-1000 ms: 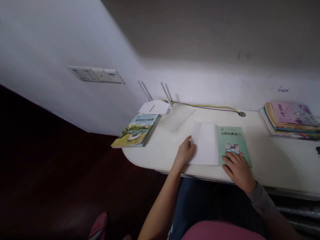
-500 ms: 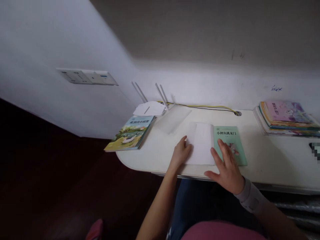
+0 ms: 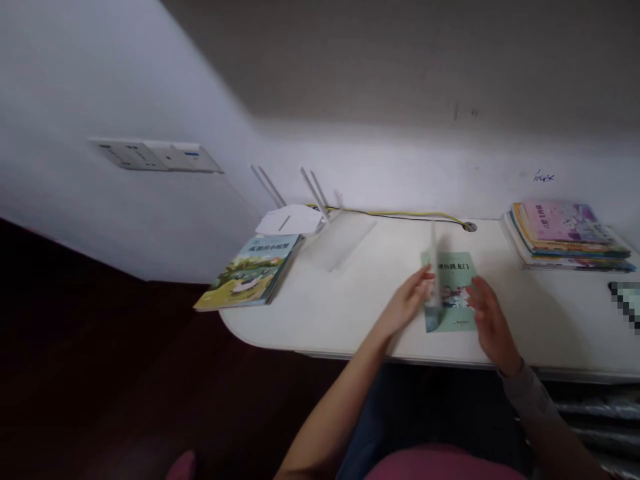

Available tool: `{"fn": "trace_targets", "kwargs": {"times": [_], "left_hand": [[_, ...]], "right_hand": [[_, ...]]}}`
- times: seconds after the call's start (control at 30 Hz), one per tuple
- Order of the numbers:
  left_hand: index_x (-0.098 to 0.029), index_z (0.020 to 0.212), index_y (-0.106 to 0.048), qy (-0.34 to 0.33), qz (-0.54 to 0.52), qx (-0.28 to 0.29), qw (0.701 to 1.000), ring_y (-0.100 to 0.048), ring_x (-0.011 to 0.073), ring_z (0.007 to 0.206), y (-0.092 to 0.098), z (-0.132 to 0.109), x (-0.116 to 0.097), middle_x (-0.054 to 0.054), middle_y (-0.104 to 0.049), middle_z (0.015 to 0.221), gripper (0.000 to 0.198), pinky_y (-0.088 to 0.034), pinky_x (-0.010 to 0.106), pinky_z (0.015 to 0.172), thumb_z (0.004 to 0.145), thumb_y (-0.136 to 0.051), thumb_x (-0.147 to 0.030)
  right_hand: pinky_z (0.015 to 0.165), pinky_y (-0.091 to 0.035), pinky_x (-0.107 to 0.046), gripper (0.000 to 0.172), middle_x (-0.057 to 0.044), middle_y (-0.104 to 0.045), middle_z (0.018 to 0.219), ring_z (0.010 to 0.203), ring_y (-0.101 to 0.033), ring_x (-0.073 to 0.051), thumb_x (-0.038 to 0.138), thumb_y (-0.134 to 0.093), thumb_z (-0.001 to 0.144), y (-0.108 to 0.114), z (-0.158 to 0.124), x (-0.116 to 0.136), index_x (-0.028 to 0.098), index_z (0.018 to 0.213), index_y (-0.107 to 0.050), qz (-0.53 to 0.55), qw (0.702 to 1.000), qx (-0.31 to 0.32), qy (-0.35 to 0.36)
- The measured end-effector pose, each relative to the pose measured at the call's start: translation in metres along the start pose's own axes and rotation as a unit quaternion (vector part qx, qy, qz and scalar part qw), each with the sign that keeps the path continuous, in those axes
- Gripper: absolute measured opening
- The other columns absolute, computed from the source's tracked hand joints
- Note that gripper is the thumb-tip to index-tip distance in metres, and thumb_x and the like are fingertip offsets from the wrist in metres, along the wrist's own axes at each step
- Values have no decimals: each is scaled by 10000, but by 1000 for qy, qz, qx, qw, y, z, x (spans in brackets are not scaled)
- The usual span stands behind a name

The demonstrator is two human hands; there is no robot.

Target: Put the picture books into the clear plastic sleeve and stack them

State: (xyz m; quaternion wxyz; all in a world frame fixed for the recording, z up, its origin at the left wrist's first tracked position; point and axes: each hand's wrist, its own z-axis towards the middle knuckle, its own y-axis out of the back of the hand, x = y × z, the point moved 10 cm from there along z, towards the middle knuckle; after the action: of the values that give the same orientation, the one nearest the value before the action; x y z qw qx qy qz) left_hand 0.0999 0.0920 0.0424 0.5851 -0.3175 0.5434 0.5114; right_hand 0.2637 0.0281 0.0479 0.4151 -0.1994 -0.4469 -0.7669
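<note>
A picture book lies open on the white desk, its green title page (image 3: 459, 313) facing up. My left hand (image 3: 406, 303) has its fingers on the book's front cover (image 3: 434, 273), which stands nearly upright over the page's left side, seen almost edge-on and blurred. Beside the page's right edge is my right hand (image 3: 493, 327), fingers apart and slightly bent, with nothing in it. Whether its fingertips touch the paper I cannot tell.
At the desk's left end lie several books (image 3: 250, 273) with a landscape cover. Behind them stands a white router (image 3: 290, 220) with antennas, next to a translucent sheet (image 3: 340, 243). A book stack (image 3: 565, 233) sits at right. Cables run along the wall to a desk hole (image 3: 469, 227).
My left hand has swung the cover up from lying flat at the left to nearly upright, moving right. My right hand has moved right, off the middle of the page. The view shifted slightly.
</note>
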Motion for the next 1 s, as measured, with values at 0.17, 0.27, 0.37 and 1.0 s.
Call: {"fn": "trace_targets", "kwargs": {"times": [0.17, 0.27, 0.37, 1.0], "left_hand": [[-190, 1287, -507, -108, 312, 100, 939, -435, 317, 1219, -83, 9, -4, 148, -520, 1296, 493, -313, 489, 1029, 826, -571, -352], [-181, 1282, -490, -109, 350, 87, 926, -417, 297, 1237, -81, 13, 6, 153, -498, 1310, 453, -314, 474, 1037, 858, -519, -337], [-161, 1262, -487, -66, 360, 26, 930, -416, 274, 1243, -51, 14, 18, 172, -475, 1324, 392, -314, 451, 1042, 886, -442, -260], [-183, 1251, -421, 89, 55, -33, 994, -580, 216, 1006, -20, 18, 55, 108, -575, 1177, 486, -468, 368, 870, 784, -553, -190]], "right_hand": [[659, -537, -312, 439, -120, -648, 1088, 769, -664, -191, 382, -409, 904, 26, 15, -53, 183, 1293, -447, -54, 991, 50, -111], [625, -520, -306, 377, -63, -677, 897, 649, -635, -168, 313, -465, 857, 28, 13, -76, 172, 1200, -529, -132, 978, 85, -138], [679, -510, -330, 350, -79, -652, 915, 764, -625, -201, 292, -442, 862, 26, 6, -83, 168, 1172, -548, -236, 962, 97, -96], [926, -428, -375, 369, -146, -583, 1207, 1105, -524, -238, 194, -371, 882, -5, 8, -76, 111, 1189, -559, -355, 922, 155, -3]]}}
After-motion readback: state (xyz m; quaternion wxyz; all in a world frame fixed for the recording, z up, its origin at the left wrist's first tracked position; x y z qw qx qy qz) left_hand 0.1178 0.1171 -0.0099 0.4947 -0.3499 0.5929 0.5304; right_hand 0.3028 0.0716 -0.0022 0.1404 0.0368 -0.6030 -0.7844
